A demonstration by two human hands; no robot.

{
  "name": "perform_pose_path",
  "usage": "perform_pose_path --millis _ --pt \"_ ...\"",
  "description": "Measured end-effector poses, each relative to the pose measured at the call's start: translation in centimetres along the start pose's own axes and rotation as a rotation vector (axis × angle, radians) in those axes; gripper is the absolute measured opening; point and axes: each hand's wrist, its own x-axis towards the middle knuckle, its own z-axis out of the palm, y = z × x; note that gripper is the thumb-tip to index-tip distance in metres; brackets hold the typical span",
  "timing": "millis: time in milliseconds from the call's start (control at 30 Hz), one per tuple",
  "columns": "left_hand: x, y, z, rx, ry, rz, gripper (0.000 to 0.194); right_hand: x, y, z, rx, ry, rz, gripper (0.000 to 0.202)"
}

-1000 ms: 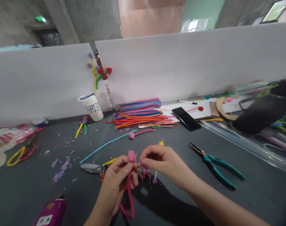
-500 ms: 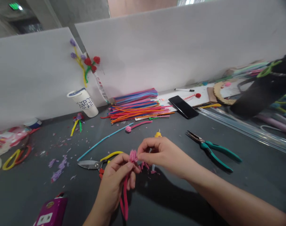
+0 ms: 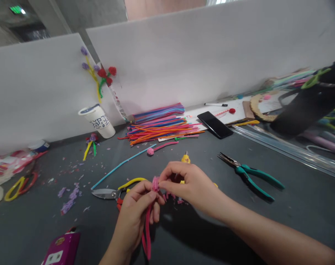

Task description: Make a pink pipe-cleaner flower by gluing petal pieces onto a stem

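Note:
A pink pipe-cleaner flower (image 3: 155, 183) stands upright between my hands, its bundled head on top and long pink stems hanging below. My left hand (image 3: 138, 204) is closed round the flower just under its head, thumb across the front. At the right side of the head, the thumb and forefinger of my right hand (image 3: 182, 180) pinch its edge. Pink clippings (image 3: 171, 195) lie on the table behind the hands. Partly hidden by my left hand are scissors (image 3: 105, 194) with yellow and red handles. Behind my right hand sits a yellow-tipped tool (image 3: 185, 158), mostly covered.
Teal-handled pliers (image 3: 250, 175) lie to the right, near a black phone (image 3: 215, 125). Coloured pipe cleaners (image 3: 162, 129) are piled at the back beside a paper cup (image 3: 99, 121). A purple box (image 3: 61, 250) is at front left, a dark bottle (image 3: 302, 106) at far right.
My right hand has shifted slightly left and closer against the flower's head. My left hand keeps its hold, and the view has moved a little.

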Motion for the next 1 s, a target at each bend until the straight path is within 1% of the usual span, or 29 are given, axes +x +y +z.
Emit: perform_pose_path --millis 133,233,333,400,467,567,700,833,1000 --pt "0.0 0.0 -0.1 -0.033 -0.020 -0.006 0.012 -0.1 0.3 0.2 -0.007 0.024 -0.060 0.011" --pt "-0.2 0.0 -0.1 -0.057 -0.033 -0.002 0.011 -0.3 0.2 0.2 -0.002 0.062 -0.125 0.005" --pt "-0.5 0.2 0.0 -0.086 -0.024 0.047 0.012 -0.7 -0.1 0.3 -0.046 0.152 -0.226 0.002" --pt "-0.6 0.2 0.1 -0.083 0.004 0.105 0.012 -0.8 -0.2 0.4 -0.114 0.176 -0.282 0.007" --pt "-0.6 0.0 0.0 -0.055 0.029 0.155 0.013 -0.9 -0.1 0.6 -0.162 0.161 -0.307 0.010" --pt "-0.7 -0.3 -0.1 0.008 0.051 0.207 0.013 -1.0 0.2 1.1 -0.172 0.147 -0.317 0.010" --pt "-0.9 -0.5 0.0 0.082 0.076 0.310 0.008 -1.1 0.3 1.5 -0.169 0.164 -0.342 0.010" --pt "-1.2 -0.7 0.0 0.179 0.086 0.404 0.005 -1.1 0.1 1.3 -0.175 0.181 -0.349 0.008" --pt "-1.0 -0.8 -0.2 0.255 0.091 0.423 0.005 -1.0 0.0 0.7 -0.251 0.179 -0.438 0.009"
